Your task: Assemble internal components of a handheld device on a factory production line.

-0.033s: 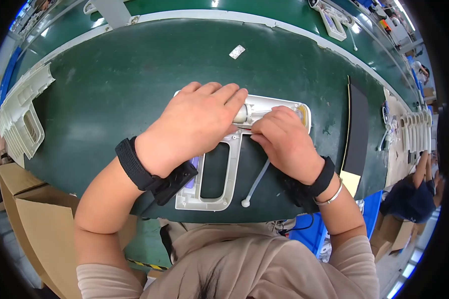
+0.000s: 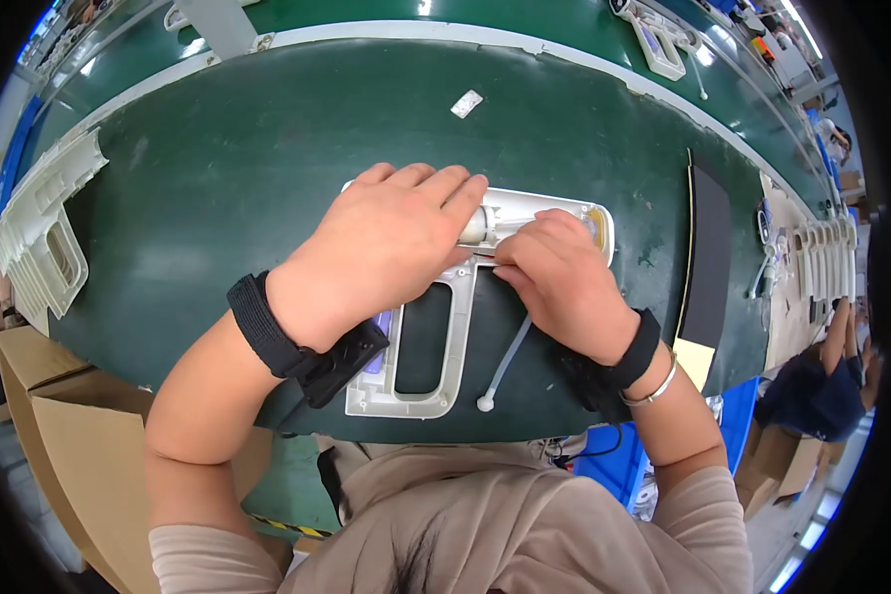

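A white plastic housing half (image 2: pixel 452 361) with a looped handle lies open side up on the green bench in front of me. My left hand (image 2: pixel 391 233) grips its upper left part, fingers across the top and thumb toward the near side. Beside that hand a white cylindrical part (image 2: pixel 477 226) sits in the housing. My right hand (image 2: pixel 564 282) is closed in a pinch at the housing's inner edge, where a thin reddish strand shows; what the fingertips hold is hidden. A translucent tube (image 2: pixel 510 361) with a round white end runs out from under my right hand.
Stacked white housing shells (image 2: pixel 54 233) stand at the left, above an open cardboard box (image 2: pixel 89 436). A small white piece (image 2: pixel 466 103) lies at the far side. A dark foam strip (image 2: pixel 705 252) lies right. Beyond are more white parts (image 2: pixel 827 259) and another person (image 2: pixel 812 396).
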Tool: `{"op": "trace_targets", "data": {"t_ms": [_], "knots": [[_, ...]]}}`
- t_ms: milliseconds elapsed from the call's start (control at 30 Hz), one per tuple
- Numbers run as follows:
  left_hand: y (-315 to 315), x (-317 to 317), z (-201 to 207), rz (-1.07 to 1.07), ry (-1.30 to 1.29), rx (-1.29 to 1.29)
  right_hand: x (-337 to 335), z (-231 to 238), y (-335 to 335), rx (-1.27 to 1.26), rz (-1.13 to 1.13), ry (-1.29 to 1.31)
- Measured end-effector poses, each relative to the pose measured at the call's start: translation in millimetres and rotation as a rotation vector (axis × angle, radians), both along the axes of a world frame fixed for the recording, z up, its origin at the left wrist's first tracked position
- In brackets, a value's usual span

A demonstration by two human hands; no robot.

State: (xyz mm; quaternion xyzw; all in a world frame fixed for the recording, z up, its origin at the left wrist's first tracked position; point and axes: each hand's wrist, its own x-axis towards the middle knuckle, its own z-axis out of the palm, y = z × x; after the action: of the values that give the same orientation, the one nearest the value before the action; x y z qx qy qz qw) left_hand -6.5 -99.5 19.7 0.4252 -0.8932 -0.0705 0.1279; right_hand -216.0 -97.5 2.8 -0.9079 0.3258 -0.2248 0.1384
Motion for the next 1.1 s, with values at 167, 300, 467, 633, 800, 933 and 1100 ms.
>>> {"op": "trace_targets", "data": {"t_ms": [167,300,467,633,800,933,1100], "knots": [[-17.9,-11.6,9.8,0.042,-0.076,0.004,-2.0,-9.8,-8.7,-0.022,-0.042,-0.012],[-53.9,-3.5,1.5,0.028,-0.041,-0.016,15.7,-19.3,-28.7,-0.172,-0.242,-0.05],[15.0,-8.9,51.7,0.26,0.373,-0.051,-51.1,39.3,58.8,-0.096,-0.291,-0.509],[77.9,-75.9,54.7,-0.25,0.225,0.322,-187.3,18.8,128.4,0.064,-0.591,-0.234],[74.7,-177.9,26.5,0.043,1.233,1.442,-221.4,10.0,115.9,-0.043,-0.762,-0.02],[41.8,-235.6,-22.3,0.076,1.269,1.527,-205.8,11.9,101.5,-0.062,-0.654,0.06],[31.7,-278.4,-38.9,0.194,1.092,1.476,-211.1,2.3,115.8,-0.069,-0.677,-0.051]]}}
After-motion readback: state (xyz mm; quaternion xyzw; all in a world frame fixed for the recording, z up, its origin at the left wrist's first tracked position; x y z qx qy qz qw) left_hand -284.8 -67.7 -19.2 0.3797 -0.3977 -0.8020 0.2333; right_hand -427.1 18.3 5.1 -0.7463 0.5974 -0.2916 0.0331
